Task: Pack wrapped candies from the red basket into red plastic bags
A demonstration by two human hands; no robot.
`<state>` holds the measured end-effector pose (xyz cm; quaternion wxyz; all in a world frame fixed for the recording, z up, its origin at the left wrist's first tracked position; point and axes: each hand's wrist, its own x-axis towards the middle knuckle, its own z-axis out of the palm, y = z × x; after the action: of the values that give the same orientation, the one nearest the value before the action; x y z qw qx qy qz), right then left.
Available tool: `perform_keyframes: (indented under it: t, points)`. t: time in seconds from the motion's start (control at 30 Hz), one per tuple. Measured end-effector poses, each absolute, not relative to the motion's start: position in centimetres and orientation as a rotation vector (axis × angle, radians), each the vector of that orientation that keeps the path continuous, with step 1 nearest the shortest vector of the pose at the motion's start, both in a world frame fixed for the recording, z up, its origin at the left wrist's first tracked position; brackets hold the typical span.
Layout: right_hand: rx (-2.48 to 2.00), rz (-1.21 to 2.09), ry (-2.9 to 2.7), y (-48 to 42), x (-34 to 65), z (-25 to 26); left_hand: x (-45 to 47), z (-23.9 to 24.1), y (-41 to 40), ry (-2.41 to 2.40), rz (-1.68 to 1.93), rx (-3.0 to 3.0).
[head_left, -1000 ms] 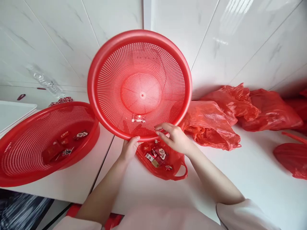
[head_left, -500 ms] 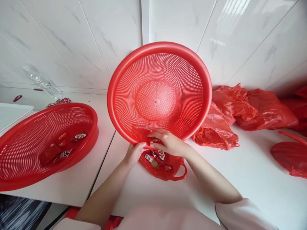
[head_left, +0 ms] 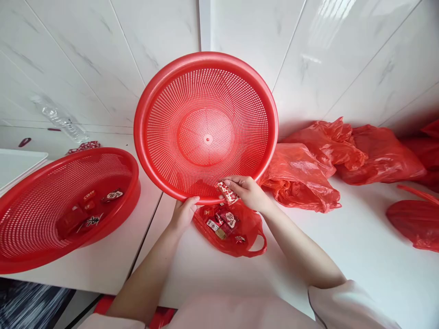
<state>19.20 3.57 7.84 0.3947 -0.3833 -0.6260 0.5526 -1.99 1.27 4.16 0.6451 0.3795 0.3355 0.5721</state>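
Note:
A round red mesh basket is tilted up in front of me, its opening facing me. My left hand is closed on its lower rim, thumb on the inside. Pinched in my right hand, just at the rim, is a small red packet with a pale pattern. Below it, a red plastic bag lies open with its handle loop to the right. Several small wrapped packets with red and white wrappers sit in the bag.
At left stands another red mesh basket holding a few packets. Filled red plastic bags line the wall on the right. A clear plastic bottle and a white tray are at the back left.
The tilted basket has shifted left and slightly up. My right hand has come up from the lower rim, and the patterned packet now shows in its fingers.

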Motion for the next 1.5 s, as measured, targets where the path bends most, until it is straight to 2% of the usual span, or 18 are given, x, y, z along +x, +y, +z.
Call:
perform_keyframes:
  t: [0.13, 0.27, 0.7, 0.9, 1.33, 1.5]
  points:
    - [-0.826, 1.601, -1.328, 3.3, 19.3, 8.0, -2.3, 4.6, 1.5, 0.775, 1.325, 0.852]
    - [-0.773, 1.756, -1.292, 3.1, 19.8, 8.2, -2.5, 4.6, 1.6, 0.801, 1.340, 0.829]
    - [-0.822, 1.785, -1.434, 2.6, 19.8, 9.0, -2.5, 4.4, 1.7, 0.799, 1.367, 0.837]
    - [-0.880, 1.557, -1.697, 2.2, 19.9, 9.7, -2.6, 4.2, 1.8, 0.789, 1.392, 0.878]
    - [-0.995, 1.480, -1.975, 1.7, 20.2, 9.7, -2.3, 4.4, 1.8, 0.785, 1.383, 0.872]
    - [-0.962, 1.314, -2.052, 1.7, 20.0, 10.3, -2.3, 4.2, 1.9, 0.778, 1.387, 0.868]
